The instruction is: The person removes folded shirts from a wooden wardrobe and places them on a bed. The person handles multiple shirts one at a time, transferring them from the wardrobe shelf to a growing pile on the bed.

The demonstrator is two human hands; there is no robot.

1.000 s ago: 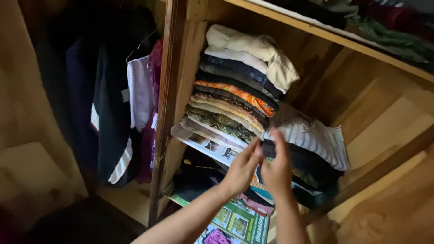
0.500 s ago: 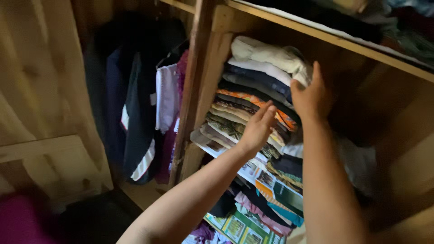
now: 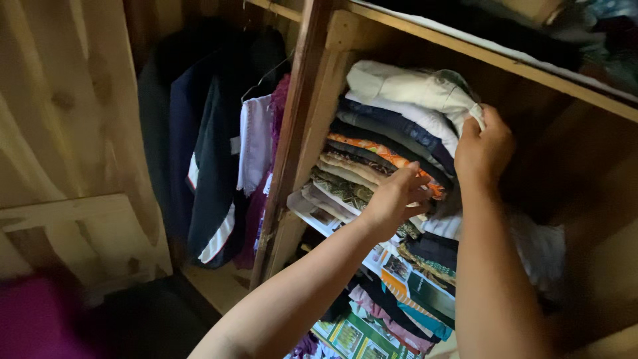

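My left hand and right hand are bare, no gloves, no rings that I can see, no watch or band at either wrist. Both my forearms are uncovered all the way down to the bottom edge of the view, with no sleeve showing anywhere on them

A home, at a wooden wardrobe. Right in front of both hands a shelf compartment holds a stack of folded clothes; left of them, dark garments hang on hangers; more clothes lie below.
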